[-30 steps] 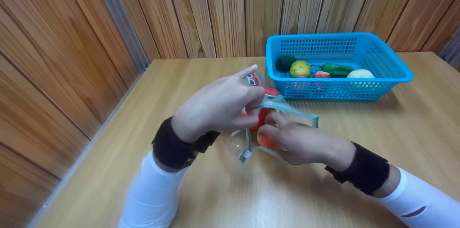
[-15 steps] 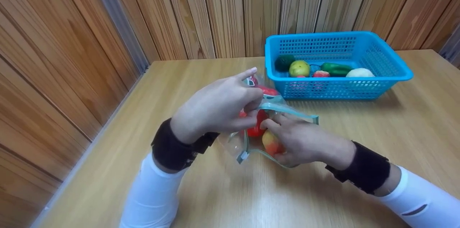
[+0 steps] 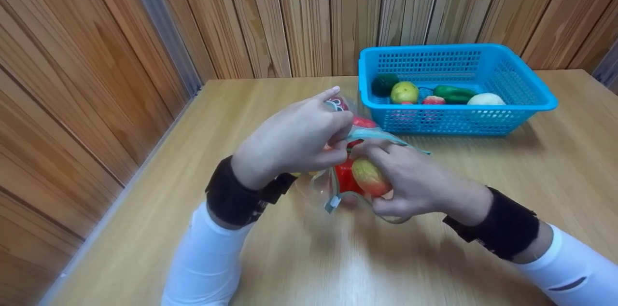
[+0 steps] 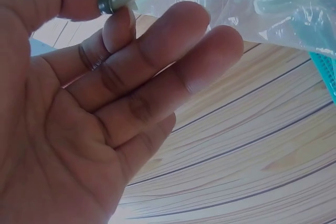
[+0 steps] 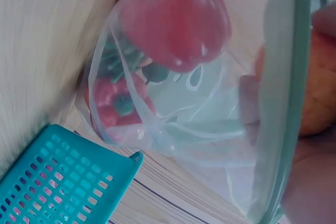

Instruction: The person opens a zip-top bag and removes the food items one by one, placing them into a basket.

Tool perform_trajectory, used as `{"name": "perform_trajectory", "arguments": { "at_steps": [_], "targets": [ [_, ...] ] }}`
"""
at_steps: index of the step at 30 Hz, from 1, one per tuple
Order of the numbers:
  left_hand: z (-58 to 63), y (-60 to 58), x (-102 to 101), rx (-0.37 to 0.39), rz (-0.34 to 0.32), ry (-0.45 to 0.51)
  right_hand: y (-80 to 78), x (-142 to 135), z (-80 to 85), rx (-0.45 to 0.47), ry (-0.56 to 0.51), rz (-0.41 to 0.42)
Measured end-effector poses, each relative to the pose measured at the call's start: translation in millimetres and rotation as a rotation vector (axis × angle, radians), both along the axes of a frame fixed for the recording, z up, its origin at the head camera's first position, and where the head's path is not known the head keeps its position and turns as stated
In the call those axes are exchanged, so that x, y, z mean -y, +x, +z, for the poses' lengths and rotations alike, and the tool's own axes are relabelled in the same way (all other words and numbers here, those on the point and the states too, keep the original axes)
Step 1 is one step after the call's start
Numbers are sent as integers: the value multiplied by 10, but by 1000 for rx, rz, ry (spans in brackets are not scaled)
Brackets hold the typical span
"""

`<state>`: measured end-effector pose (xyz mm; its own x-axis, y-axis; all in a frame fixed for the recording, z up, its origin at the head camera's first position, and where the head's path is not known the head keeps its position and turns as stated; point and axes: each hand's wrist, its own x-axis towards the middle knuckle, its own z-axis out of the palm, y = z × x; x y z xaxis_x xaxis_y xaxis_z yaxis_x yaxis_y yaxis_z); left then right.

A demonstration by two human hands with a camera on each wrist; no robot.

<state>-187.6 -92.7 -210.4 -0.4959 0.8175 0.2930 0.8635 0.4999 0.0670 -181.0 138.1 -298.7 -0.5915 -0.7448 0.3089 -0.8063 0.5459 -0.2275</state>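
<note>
A clear zip bag [image 3: 314, 189] with a pale green rim lies on the table, its mouth spread apart. My left hand [image 3: 299, 137] pinches the rim between thumb and index finger; the other fingers stay loose, as the left wrist view shows. At the mouth, my right hand [image 3: 410, 178] holds a yellow-and-red mango [image 3: 369, 177], its fingers curled over the far side and the thumb below. Inside the bag are a large red bell pepper [image 5: 178, 22] and a smaller red pepper with a green stem [image 5: 115, 103]. My left hand hides part of the bag.
A blue plastic basket [image 3: 449, 122] stands behind the bag to the right. It contains a yellow-green fruit [image 3: 404, 92], a green pepper [image 3: 454, 93], a white round item [image 3: 486, 99] and others. Wood-panelled walls [image 3: 309, 16] border the table [image 3: 193, 118] at the back and left.
My right hand has shifted slightly right and turned, bringing the mango higher in the bag's mouth with more of its yellow side showing. The left hand has barely moved.
</note>
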Motion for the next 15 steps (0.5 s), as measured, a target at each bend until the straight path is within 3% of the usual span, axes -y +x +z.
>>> {"name": "perform_trajectory", "arguments": {
  "at_steps": [4, 11, 15],
  "targets": [
    [-2, 3, -5, -11, 6, 10, 2, -25, 13, -101, -90, 106],
    [-4, 3, -7, -6, 5, 10, -10, -39, 26, -75, -341, 295],
    [-2, 4, -6, -5, 0, 11, -27, -33, 50, -118, -406, 388]
  ]
}}
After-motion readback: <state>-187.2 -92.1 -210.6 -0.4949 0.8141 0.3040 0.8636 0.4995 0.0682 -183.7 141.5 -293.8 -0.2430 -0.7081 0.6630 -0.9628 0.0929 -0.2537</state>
